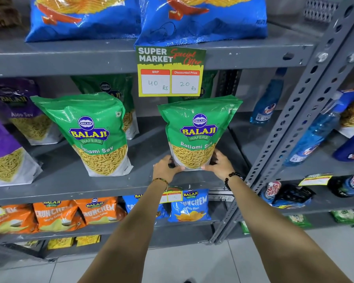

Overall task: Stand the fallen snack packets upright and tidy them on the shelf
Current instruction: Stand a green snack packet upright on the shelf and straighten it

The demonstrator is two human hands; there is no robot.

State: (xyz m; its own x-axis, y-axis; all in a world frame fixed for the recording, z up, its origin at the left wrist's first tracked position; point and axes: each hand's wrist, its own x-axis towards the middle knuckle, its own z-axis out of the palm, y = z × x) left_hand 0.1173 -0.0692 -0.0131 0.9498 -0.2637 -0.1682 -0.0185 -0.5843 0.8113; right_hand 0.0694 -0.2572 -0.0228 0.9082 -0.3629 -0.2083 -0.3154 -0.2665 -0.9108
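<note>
Head view: both hands cup the base of a green snack packet (196, 131) near the front edge of the middle shelf (70, 180), the left hand (165, 167) on its lower left corner and the right hand (220, 163) on its lower right, fingers closed lightly around the bottom. Gripping low on both sides looks meant to square the flat base on the shelf so the packet stands without tipping; it is upright, top tilted slightly right. A second green packet (90, 133) stands to its left, apart from it and leaning left, with more green packets behind and purple packets (10, 144) further left. A yellow price sign (170, 72) hangs from the shelf above, just over the held packet's top, so lifting it high would likely brush the sign. To the right, blue spray bottles (266, 103) stand well clear.
</note>
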